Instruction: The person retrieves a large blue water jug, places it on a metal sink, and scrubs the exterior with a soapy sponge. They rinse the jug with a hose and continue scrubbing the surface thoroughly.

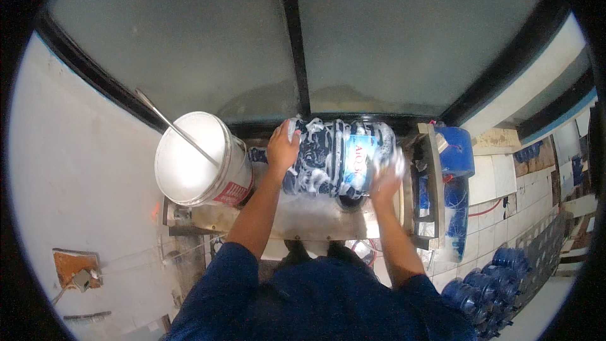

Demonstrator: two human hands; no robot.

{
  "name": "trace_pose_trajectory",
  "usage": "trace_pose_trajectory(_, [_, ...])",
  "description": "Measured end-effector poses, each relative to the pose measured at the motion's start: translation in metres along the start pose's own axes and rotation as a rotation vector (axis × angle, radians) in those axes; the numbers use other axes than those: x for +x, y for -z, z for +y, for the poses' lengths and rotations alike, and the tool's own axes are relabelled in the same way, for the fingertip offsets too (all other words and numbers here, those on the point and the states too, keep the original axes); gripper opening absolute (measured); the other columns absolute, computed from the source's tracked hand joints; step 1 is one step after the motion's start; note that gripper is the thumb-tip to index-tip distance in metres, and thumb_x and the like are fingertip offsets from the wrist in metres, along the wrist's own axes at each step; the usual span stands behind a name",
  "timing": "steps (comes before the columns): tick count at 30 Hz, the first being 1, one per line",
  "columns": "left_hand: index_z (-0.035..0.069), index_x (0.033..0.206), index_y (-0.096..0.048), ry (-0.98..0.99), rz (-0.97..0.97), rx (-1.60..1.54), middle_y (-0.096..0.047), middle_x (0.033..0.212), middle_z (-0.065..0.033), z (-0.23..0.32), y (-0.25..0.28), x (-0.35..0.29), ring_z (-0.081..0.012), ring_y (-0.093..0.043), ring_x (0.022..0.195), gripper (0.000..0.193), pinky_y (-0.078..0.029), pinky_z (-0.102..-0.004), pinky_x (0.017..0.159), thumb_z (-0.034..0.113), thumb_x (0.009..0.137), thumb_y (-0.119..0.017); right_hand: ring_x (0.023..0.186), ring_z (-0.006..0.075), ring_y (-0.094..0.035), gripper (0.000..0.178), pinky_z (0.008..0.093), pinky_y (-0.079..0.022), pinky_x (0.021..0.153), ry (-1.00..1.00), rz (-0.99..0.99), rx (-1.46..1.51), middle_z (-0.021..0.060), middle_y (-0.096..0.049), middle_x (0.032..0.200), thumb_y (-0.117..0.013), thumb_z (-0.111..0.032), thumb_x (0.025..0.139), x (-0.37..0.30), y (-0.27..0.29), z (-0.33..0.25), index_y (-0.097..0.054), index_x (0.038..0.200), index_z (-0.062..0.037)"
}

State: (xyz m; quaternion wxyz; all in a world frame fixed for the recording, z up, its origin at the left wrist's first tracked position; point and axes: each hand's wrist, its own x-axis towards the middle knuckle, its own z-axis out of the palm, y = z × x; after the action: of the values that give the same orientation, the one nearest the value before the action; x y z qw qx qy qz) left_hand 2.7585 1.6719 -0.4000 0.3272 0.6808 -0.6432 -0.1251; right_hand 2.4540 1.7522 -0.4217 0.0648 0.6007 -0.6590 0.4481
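A big blue water jug, streaked with white foam, lies on its side across a metal stand. Its narrow neck points left toward the bucket, and a light blue label faces up near its right end. My left hand grips the jug's left shoulder, fingers bent over the top. On the lower right end rests my right hand, smeared by motion and covered in foam. Whether it holds anything is hidden. A white bucket stands to the left with a metal rod leaning in it.
Frosted glass panes in black frames rise behind the stand. At its right is a blue container beside a metal frame. Several blue water jugs stand on the floor at lower right. A white wall runs along the left.
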Motion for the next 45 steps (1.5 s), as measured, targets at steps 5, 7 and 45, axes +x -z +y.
trace_pose_trajectory(5, [0.001, 0.141, -0.052, 0.024, -0.014, -0.006, -0.057, 0.142, -0.0207, 0.011, 0.002, -0.006, -0.0425, -0.054, 0.129, 0.055, -0.043, -0.0466, 0.109, 0.035, 0.099, -0.057, 0.107, 0.0421, -0.066, 0.057, 0.0512, -0.050, 0.096, 0.067, -0.794, -0.475, 0.0255, -0.068, 0.118, -0.046, -0.050, 0.101, 0.139, -0.053, -0.007, -0.069, 0.113, 0.0005])
trace_pose_trajectory(7, [0.001, 0.142, -0.052, 0.077, -0.040, 0.023, -0.057, 0.143, -0.0202, 0.023, 0.005, -0.004, -0.0426, -0.054, 0.129, 0.055, -0.042, -0.0464, 0.110, 0.035, 0.099, -0.056, 0.109, 0.0424, -0.066, 0.061, 0.0510, -0.050, 0.097, 0.002, -1.004, -0.489, 0.0261, -0.068, 0.119, -0.043, -0.053, 0.100, 0.154, -0.071, -0.020, -0.071, 0.111, 0.0003])
trace_pose_trajectory(45, [0.002, 0.144, -0.052, 0.235, -0.066, -0.275, -0.052, 0.149, -0.0157, -0.002, -0.011, 0.008, -0.0380, -0.041, 0.143, 0.053, -0.031, -0.0430, 0.120, 0.037, 0.108, -0.036, 0.121, 0.0406, -0.062, 0.041, 0.0471, -0.042, 0.112, 0.046, -0.679, -0.005, 0.0242, -0.066, 0.127, -0.055, -0.023, 0.092, 0.033, -0.115, -0.185, -0.067, 0.124, -0.0012])
